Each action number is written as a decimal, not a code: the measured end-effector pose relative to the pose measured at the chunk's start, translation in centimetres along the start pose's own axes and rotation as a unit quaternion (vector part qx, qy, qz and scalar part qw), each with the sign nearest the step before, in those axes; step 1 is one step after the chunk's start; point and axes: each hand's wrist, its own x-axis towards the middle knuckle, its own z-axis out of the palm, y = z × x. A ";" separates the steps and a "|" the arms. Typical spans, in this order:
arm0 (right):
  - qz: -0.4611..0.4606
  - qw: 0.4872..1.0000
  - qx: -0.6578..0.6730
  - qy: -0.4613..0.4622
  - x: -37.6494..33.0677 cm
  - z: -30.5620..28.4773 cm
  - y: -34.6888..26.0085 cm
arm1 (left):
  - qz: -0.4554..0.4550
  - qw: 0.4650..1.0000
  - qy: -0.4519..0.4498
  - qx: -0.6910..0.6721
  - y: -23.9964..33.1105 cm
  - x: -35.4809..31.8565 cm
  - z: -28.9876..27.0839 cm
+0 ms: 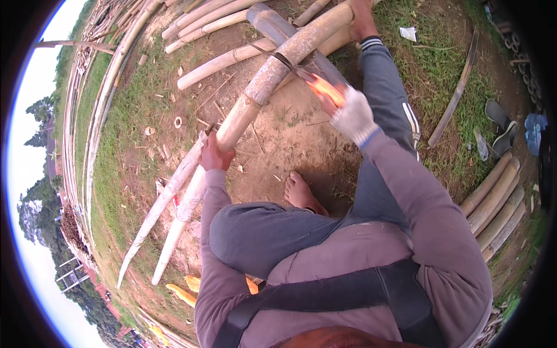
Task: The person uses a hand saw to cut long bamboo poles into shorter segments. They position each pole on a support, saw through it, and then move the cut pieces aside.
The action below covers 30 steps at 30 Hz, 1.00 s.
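While chopping: hold tight, swing slow.
Bamboo pole (272, 72): lying slanted over dirt, just past bare foot (301, 194).
Left hand (216, 155): fingers wrapped round pole.
Right hand (353, 116): gloved, fingers closed round orange-handled knife (307, 78), blade touching pole.

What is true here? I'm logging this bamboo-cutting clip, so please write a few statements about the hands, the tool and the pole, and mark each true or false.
1. The right hand wears a white glove. True.
2. The left hand wears a glove too. False: it is bare and grips the bamboo pole.
3. The right hand holds a knife with an orange handle, its blade against the pole. True.
4. The person wears shoes. False: the foot tucked near the knee is bare.
5. The pole lies on a wooden table. False: it slants over bare dirt and grass, across other bamboo poles.
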 end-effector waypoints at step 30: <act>0.318 0.825 -0.466 -0.026 -19.2 -22.7 13.1 | 0.316 0.915 -0.165 -0.191 14.1 6.1 -3.7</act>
